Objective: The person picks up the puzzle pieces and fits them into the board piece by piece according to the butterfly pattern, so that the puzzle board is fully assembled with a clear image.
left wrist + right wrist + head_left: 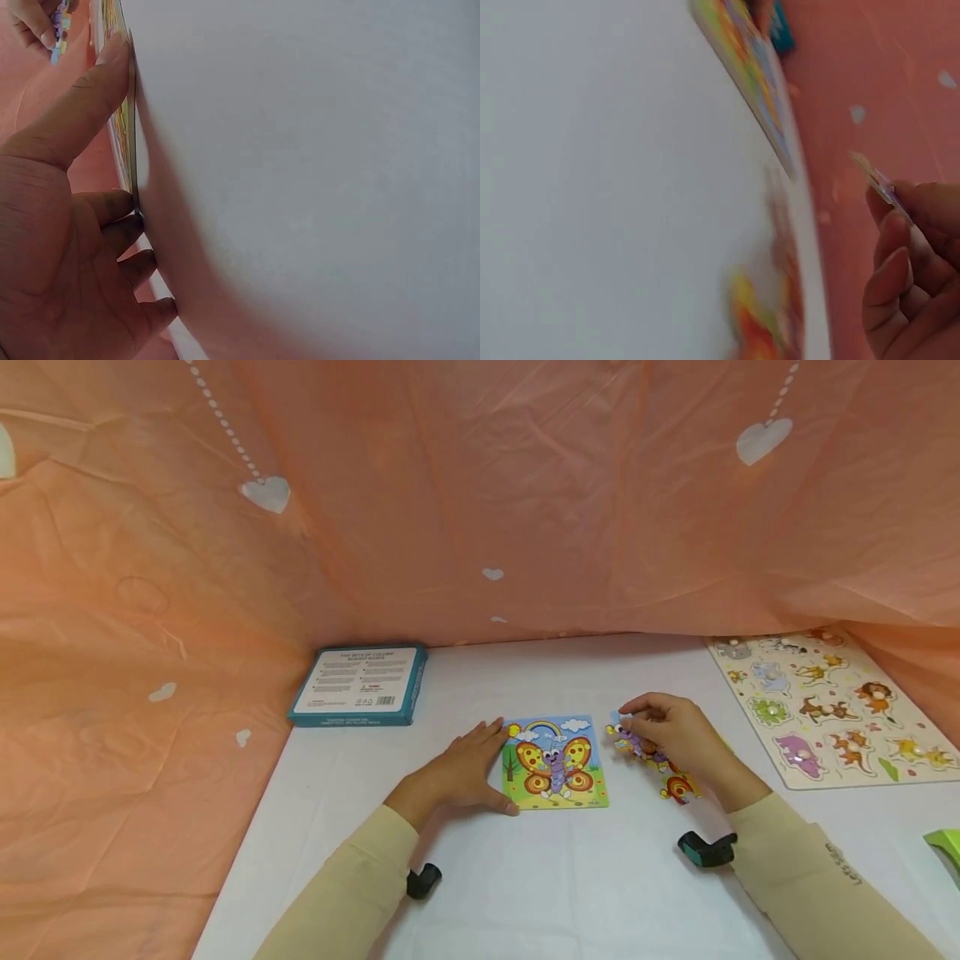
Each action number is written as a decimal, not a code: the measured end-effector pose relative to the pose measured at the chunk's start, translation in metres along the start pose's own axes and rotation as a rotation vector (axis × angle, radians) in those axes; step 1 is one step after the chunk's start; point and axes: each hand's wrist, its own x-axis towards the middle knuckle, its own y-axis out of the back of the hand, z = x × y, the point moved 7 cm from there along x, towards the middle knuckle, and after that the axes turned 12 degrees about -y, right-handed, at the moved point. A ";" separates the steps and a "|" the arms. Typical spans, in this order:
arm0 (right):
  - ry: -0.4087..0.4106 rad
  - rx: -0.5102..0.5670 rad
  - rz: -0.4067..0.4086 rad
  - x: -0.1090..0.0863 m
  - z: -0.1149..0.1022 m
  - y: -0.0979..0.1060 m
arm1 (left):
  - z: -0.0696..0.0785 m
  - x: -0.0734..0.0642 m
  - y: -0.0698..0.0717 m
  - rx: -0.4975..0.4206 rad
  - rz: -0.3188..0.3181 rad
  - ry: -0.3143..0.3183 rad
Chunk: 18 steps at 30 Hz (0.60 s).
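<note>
A square butterfly puzzle board [556, 763] lies flat on the white table. My left hand [471, 769] rests at its left side, thumb at the near corner and fingers reaching to the far one; in the left wrist view the thumb [97, 97] touches the board's edge. To the right of the board, my right hand [670, 729] pinches a thin puzzle piece [881, 184] between thumb and fingertips, raised above the table in the right wrist view. Beneath and beside that hand lie loose puzzle pieces [679, 788], purple, red and yellow, partly hidden by it.
A teal-edged box [358, 686] sits at the back left. Toward the back right lies a wooden animal peg puzzle [834, 708]. A green object [947, 843] shows at the right edge. An orange curtain [480, 510] with white hearts hangs behind the table.
</note>
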 end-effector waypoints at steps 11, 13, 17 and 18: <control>0.002 0.082 -0.117 0.002 -0.007 -0.061 | -0.001 -0.001 -0.001 0.005 -0.001 0.004; 0.001 0.086 -0.127 0.002 -0.010 -0.068 | -0.001 0.000 -0.002 0.009 -0.001 0.003; 0.017 0.078 -0.137 0.004 -0.014 -0.080 | -0.002 0.001 -0.002 0.007 -0.003 -0.001; 0.022 0.068 -0.137 0.005 -0.015 -0.082 | -0.002 0.001 -0.003 0.007 -0.005 -0.003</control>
